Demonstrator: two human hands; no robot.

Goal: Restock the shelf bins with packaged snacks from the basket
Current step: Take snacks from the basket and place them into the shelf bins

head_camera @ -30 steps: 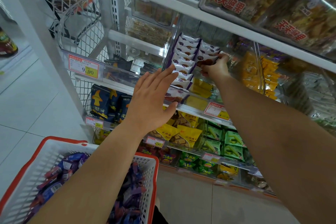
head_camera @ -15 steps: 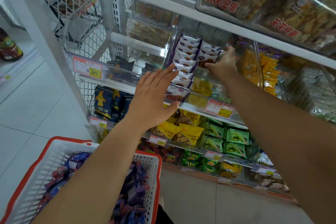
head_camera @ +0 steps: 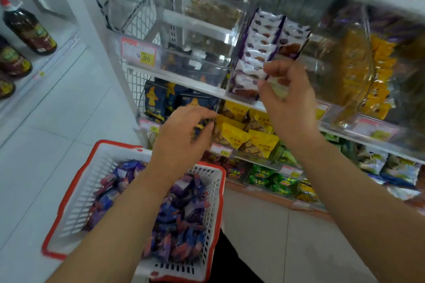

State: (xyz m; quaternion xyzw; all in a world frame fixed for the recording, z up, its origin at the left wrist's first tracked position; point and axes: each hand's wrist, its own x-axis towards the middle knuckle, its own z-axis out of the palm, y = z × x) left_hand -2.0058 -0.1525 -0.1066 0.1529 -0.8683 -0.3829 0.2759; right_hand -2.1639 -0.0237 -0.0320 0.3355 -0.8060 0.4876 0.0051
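Note:
A white basket with a red rim [head_camera: 69, 202] sits low in front of me, heaped with purple and blue snack packets [head_camera: 181, 213]. On the middle shelf a clear bin [head_camera: 232, 69] holds two rows of white-and-purple packets [head_camera: 261, 40]. My left hand [head_camera: 184, 138] hovers above the basket's far edge, fingers loosely curled, holding nothing. My right hand [head_camera: 288, 101] is just in front of the bin's lower corner with fingers curled. A pale blurred patch sits at its fingertips; whether that is a packet I cannot tell.
Dark sauce bottles [head_camera: 30, 30] stand on a low shelf at far left. Under the bin are blue bags [head_camera: 161, 99], yellow bags [head_camera: 255, 138] and green packs [head_camera: 264, 177]. A bin of yellow packets [head_camera: 379, 64] is to the right. A price tag [head_camera: 139, 51] fronts the shelf.
My right hand has drawn back out of the bin, down and toward me. My left hand dropped from the bin's front to above the basket and curled its fingers. The view tilted down.

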